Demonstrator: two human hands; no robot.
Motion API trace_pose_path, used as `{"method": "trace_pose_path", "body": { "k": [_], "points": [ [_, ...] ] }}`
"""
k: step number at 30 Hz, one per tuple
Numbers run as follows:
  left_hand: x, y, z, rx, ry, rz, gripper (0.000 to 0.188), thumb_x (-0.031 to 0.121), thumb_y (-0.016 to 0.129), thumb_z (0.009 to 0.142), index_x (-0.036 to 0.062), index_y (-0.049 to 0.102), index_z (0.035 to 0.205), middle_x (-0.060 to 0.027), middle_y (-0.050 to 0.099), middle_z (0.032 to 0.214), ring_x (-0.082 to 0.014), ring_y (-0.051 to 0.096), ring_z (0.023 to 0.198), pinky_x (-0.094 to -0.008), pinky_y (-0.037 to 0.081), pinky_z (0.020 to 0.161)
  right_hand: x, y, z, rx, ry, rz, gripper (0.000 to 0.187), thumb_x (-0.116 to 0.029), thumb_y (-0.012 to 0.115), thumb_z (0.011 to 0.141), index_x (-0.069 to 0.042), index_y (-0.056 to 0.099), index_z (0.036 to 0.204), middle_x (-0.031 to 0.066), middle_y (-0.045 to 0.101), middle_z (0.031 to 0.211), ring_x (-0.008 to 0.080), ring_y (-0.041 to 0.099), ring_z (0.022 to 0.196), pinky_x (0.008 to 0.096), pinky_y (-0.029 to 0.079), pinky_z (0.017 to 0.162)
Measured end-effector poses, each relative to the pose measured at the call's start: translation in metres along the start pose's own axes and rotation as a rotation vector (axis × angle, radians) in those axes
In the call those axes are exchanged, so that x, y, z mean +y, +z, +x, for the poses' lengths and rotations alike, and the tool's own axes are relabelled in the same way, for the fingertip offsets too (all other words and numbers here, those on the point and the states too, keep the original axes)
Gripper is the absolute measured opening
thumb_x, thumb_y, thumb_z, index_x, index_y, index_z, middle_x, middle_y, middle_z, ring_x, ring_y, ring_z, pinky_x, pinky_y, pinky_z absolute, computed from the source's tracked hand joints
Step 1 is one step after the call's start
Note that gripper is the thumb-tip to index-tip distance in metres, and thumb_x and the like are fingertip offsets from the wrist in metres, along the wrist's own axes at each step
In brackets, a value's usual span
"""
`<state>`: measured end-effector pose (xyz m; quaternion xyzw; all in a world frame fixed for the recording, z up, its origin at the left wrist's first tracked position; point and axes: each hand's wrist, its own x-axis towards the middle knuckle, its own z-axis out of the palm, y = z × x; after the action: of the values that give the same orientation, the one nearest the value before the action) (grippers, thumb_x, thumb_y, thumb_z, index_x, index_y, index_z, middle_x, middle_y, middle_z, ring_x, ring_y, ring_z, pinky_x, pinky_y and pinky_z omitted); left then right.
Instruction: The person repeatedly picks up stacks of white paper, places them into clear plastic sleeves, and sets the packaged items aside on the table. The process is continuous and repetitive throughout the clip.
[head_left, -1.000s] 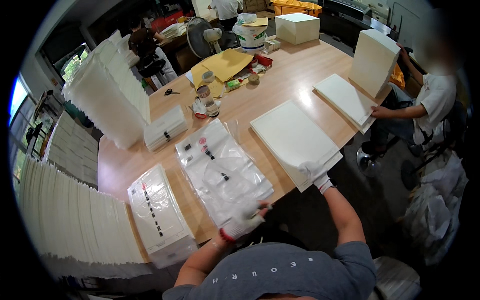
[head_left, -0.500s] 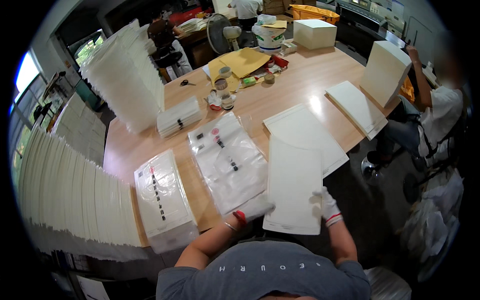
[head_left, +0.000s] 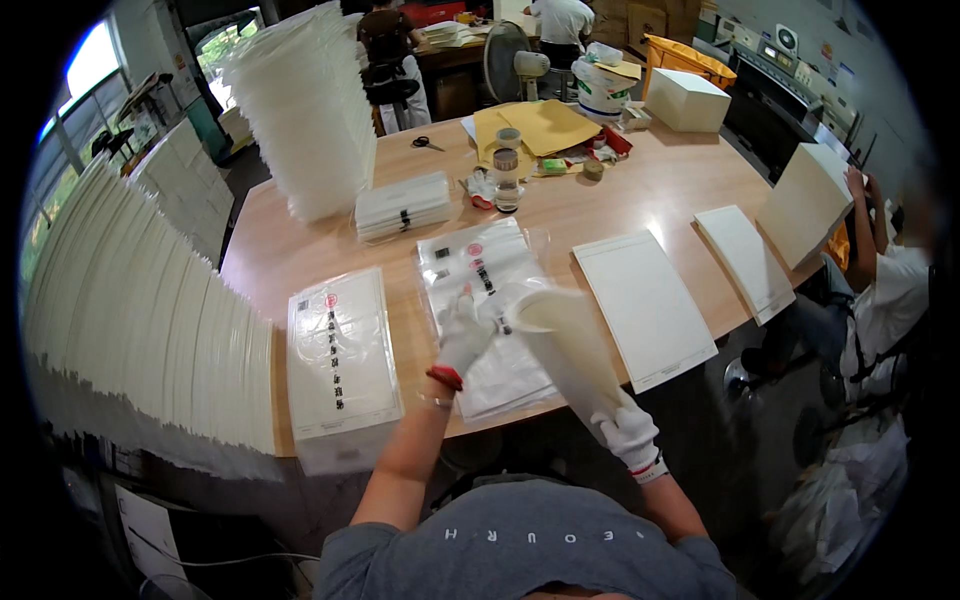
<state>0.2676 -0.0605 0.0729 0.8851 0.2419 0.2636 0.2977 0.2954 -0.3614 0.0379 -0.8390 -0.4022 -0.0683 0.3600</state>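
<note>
In my right hand, white-gloved and closed, is the near end of a curled sheaf of cream paper sheets. Its far end bends over the right side of a pile of clear plastic bags printed in red and black. Over that same pile is my left hand, also gloved, with its fingers stretched forward; slight blur hides whether they touch the top bag. To its left lies a stack of filled, printed bags. A flat stack of cream sheets rests right of the curled sheaf.
Tall stacks of white packets stand at the left. Folded bags, scissors, tape rolls and yellow envelopes lie farther back. At right, a person sits by a tall paper block and a thinner stack.
My right hand has lifted the sheets off the stack and swung them left, curling them. My left hand has left their edge and moved forward onto the plastic bags.
</note>
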Motion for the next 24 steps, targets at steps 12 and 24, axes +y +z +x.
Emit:
{"method": "trace_pose_path", "body": {
  "k": [12, 24],
  "points": [
    [0.014, 0.064, -0.049, -0.235, 0.382, -0.062, 0.041, 0.01, 0.056, 0.074, 0.0019, 0.049, 0.114, -0.0149, 0.057, 0.078, -0.0312, 0.056, 0.075, -0.0402, 0.047, 0.068, 0.027, 0.066, 0.097, -0.19, 0.619, -0.118, 0.04, -0.028, 0.058, 0.079, -0.006, 0.049, 0.111, 0.014, 0.055, 0.098, 0.0322, 0.057, 0.084, 0.0415, 0.047, 0.07],
    [-0.118, 0.066, -0.09, 0.083, -0.304, -0.301, 0.016, 0.0, 0.049, 0.077, -0.0002, 0.044, 0.092, -0.0139, 0.049, 0.08, -0.0264, 0.05, 0.071, -0.0337, 0.043, 0.063, 0.066, 0.098, 0.1, -0.508, 0.326, -0.107, 0.066, -0.028, 0.052, 0.084, -0.01, 0.016, 0.137, 0.0209, 0.061, 0.091, 0.0384, 0.061, 0.074, 0.0506, 0.045, 0.062]
  ]
}}
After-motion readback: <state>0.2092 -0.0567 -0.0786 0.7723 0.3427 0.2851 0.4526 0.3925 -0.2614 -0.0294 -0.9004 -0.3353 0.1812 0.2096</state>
